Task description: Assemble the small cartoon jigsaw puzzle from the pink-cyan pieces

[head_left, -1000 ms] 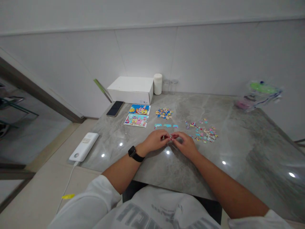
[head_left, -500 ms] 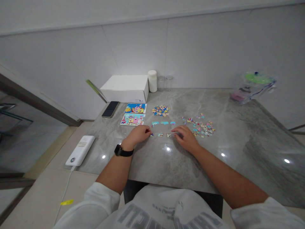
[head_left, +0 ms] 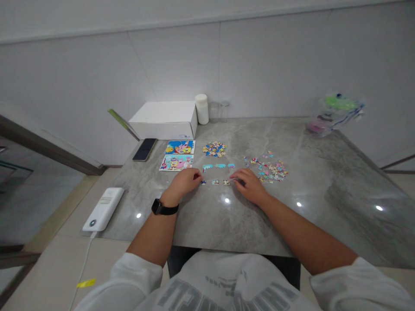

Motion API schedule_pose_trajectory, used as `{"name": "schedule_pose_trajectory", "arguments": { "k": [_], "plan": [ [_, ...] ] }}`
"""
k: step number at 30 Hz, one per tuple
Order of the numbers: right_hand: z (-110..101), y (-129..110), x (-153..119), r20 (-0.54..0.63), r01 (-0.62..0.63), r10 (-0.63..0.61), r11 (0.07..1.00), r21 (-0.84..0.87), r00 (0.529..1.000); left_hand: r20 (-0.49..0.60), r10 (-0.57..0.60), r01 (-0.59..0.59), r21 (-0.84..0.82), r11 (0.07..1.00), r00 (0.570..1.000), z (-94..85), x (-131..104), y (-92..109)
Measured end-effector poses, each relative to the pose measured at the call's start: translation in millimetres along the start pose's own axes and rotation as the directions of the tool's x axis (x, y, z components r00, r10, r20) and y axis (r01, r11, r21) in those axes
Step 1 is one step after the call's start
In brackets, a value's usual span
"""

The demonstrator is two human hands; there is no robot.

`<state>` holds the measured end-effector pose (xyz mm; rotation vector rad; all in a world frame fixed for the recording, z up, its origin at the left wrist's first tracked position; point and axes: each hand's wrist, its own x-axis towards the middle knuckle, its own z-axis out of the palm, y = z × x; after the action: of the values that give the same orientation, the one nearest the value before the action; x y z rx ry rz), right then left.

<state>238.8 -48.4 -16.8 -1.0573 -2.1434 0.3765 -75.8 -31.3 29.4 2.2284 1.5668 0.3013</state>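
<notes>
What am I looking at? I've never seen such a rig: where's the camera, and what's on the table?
No machine here: these are a person's bare hands, seen by a camera on their head. On the table lie two picture cards, a bluish heap and a paler heap of puzzle pieces, and two short rows of pieces. The left hand is at the left end of the near row, the right hand at its right end; whether they hold pieces is unclear.

A plain indoor room, whether home or office cannot be told: a marbled grey surface (head_left: 207,226) against a pale panelled wall (head_left: 269,69), clear glasses (head_left: 214,113) upper centre, light floor (head_left: 48,278) lower left.
</notes>
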Motion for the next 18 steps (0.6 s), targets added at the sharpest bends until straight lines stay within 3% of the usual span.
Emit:
{"name": "schedule_pose_trajectory", "arguments": {
  "k": [7,18],
  "plan": [
    [-0.4,-4.1,-0.2,0.143,0.037,-0.024,0.996,-0.084,0.989,0.079,0.103,-0.099,-0.049,0.994,0.992,3.5,-0.3,0.2],
    [1.5,-2.9,-0.7,0.137,0.036,-0.026,0.997,-0.069,0.99,0.085,0.131,-0.127,-0.046,0.991,0.988,2.6,0.8,0.4]
  ]
}}
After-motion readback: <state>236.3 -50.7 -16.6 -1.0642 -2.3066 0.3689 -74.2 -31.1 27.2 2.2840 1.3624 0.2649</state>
